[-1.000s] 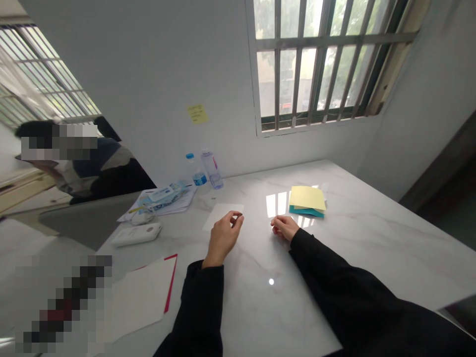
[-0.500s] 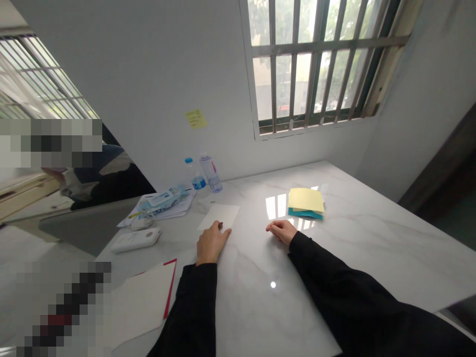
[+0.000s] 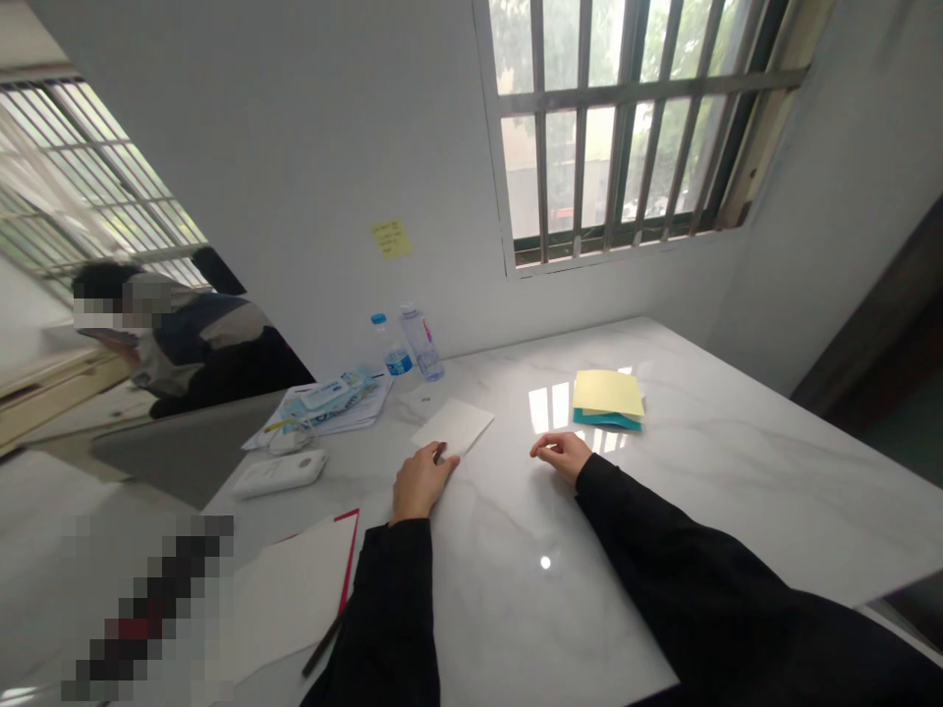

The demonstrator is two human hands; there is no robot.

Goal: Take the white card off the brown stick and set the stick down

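A white sheet of paper (image 3: 455,425) lies on the white marble table (image 3: 699,471). My left hand (image 3: 420,481) rests at the sheet's near corner, fingers pinched on that corner. My right hand (image 3: 561,453) lies on the table a little to the right of the sheet, fingers curled in loosely with nothing visible in them. Both arms wear black sleeves.
A yellow and teal paper stack (image 3: 608,398) sits right of my hands. Two water bottles (image 3: 411,343), a pile of papers and packets (image 3: 326,401) and a white device (image 3: 280,473) stand at the left. A white pad with a red edge (image 3: 295,589) lies near left. Another person (image 3: 184,344) sits beyond.
My left hand came down from above the table onto the sheet's near corner. The sheet has turned and shifted slightly right. My right hand has barely moved.
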